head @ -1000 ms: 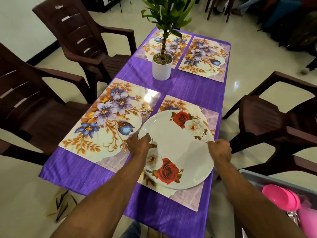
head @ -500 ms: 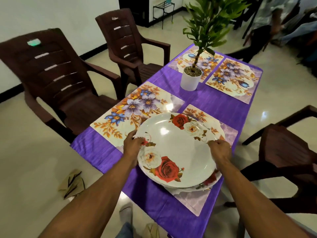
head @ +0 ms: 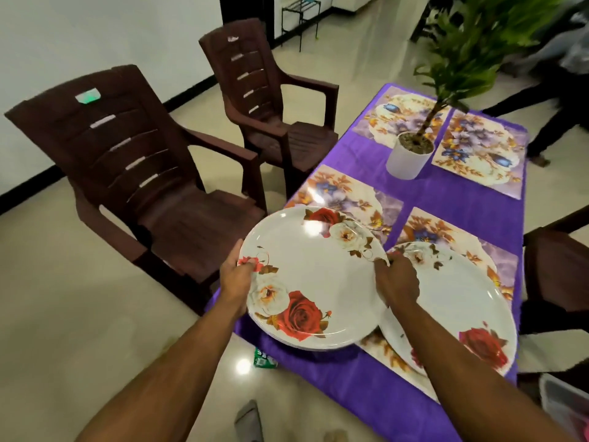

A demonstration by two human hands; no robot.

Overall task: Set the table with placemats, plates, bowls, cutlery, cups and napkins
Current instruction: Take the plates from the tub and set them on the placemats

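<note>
Plates with rose prints (head: 314,282) hang as a small stack over the table's (head: 350,374) near-left corner, left hand (head: 237,277) and right hand (head: 396,282) pinching opposite rims. Stiff, glossy and likely slippery, they want that two-sided rim hold. Another plate (head: 462,301) lies on the near-right placemat (head: 459,232); the near-left placemat (head: 344,189) is bare.

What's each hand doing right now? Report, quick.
Left hand: grip on the left rim of the plate stack.
Right hand: grip on the stack's right rim.
</note>
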